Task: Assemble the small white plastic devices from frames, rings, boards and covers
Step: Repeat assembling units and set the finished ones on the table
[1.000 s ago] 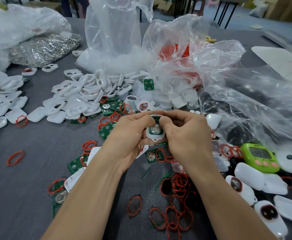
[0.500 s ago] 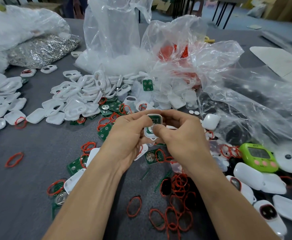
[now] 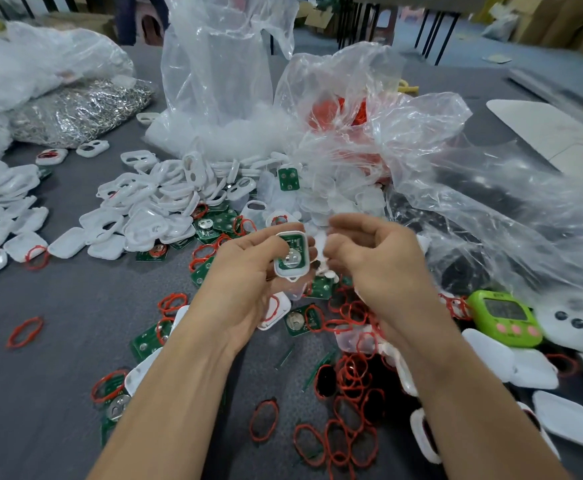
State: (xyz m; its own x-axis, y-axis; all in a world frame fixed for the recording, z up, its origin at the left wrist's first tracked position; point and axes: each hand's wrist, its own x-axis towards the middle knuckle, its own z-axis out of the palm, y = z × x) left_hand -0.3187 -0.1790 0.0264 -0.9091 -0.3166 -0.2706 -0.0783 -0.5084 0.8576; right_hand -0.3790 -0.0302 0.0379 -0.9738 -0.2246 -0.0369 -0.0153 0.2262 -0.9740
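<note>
red rings (image 3: 347, 379) litter the grey table (image 3: 58, 375) nearest the camera. above them the left hand (image 3: 248, 275) holds a white frame (image 3: 291, 272) in its grip, a green board (image 3: 297, 244) seated inside, raised off the table. the right hand (image 3: 380, 268) hovers just beside, loosely curled and blurred; whether it holds anything cannot be told. beyond lie heaped white frames (image 3: 158, 202) and clear bags (image 3: 213, 81). the risk: with no cover on, a tilt of the frame could shed the board.
</note>
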